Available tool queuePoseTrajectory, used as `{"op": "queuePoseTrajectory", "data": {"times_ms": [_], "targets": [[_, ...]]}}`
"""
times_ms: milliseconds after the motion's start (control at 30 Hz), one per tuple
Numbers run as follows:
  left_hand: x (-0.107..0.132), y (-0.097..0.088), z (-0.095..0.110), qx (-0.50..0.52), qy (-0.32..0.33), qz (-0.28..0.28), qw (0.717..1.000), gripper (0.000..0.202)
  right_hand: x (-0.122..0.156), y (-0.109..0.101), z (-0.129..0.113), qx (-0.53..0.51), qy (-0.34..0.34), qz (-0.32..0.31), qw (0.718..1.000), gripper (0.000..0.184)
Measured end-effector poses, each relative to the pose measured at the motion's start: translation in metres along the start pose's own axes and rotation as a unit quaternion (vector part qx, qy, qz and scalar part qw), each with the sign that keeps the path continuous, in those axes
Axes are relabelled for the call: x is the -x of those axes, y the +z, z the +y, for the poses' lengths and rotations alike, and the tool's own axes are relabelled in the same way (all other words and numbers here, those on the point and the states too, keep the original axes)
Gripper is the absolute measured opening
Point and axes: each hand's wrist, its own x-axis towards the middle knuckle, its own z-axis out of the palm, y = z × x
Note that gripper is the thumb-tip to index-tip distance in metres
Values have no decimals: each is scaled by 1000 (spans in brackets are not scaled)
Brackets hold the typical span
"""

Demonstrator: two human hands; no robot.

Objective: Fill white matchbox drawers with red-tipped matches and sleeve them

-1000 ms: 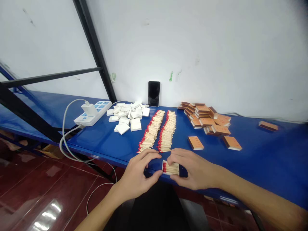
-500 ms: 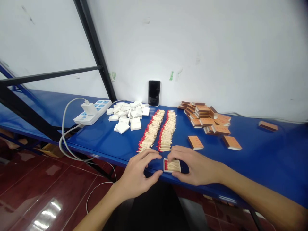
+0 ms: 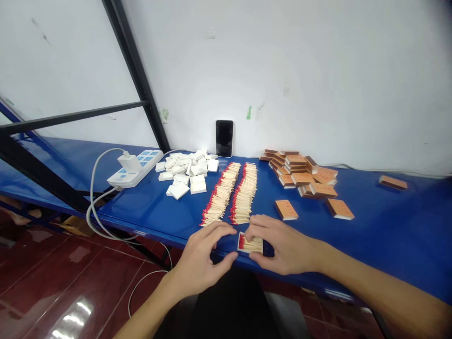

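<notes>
fingers of the right hand [image 3: 282,246] are bent around a small white tray [image 3: 239,242] at the front edge of the tabletop [image 3: 165,214], thumb on the near side, index finger curled over the matches inside [image 3: 253,247]; this looks like a hold that steadies tray and matches at once, though how firmly cannot be told. the left hand [image 3: 203,254] holds nothing, its fingers and thumb parted just beside the tray's left end, seemingly to guard that side. red heads in the tray point left. beyond the hands, a left row of matches [image 3: 223,193] and a right row of matches [image 3: 245,194] run back toward the wall [image 3: 310,70], heads also left, probably to keep them facing one way. left of them sits a heap of white boxes [image 3: 192,168], right of them a pile of orange matchboxes [image 3: 302,178], three more lying apart; the kinds are likely kept separate for easy reach. a phone [image 3: 224,138] leans upright between the heaps, perhaps propped for viewing. farther left lies a power strip [image 3: 147,159].
</notes>
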Motion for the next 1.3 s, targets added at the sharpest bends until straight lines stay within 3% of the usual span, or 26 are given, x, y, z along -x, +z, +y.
{"op": "queuePoseTrajectory", "data": {"times_ms": [367,633,733,933,1300], "targets": [[0,-1,2,-16,12,-6,1000,36,2,6,-4,11,-37,5,999,9],[-2,-2,5,15,15,-32,999,23,0,3,-4,27,-32,-4,999,12],[-2,-4,5,16,25,-45,999,22,0,0,-2,51,-19,21,998,12],[-1,-7,5,-22,50,-75,996,21,-1,1,5,63,4,127,990,16],[-1,-5,4,-22,43,-69,996,21,-3,2,10,59,60,130,988,12]]}}
